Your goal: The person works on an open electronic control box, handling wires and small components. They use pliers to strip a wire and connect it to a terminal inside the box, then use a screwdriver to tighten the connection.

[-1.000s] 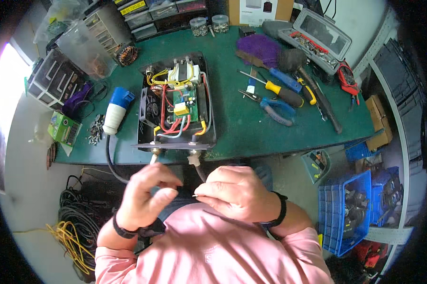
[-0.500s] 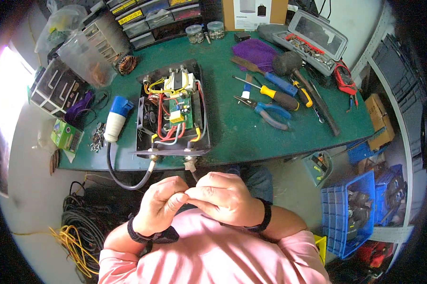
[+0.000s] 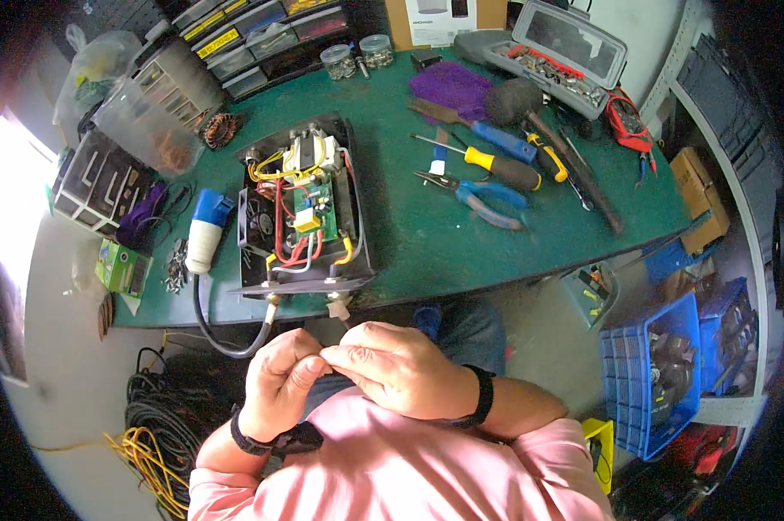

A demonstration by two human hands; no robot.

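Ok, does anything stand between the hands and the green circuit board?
Yes: the front panel of the black enclosure stands between the left hand and right hand and the green circuit board. Two cable fittings project from it toward the hands. Anything pinched between the hands is hidden.

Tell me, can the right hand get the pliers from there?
Probably yes, with a stretch forward: the pliers lie on the bench, uncovered, with nothing standing in the way. The right hand looks busy, though, its fingertips up against the left hand.
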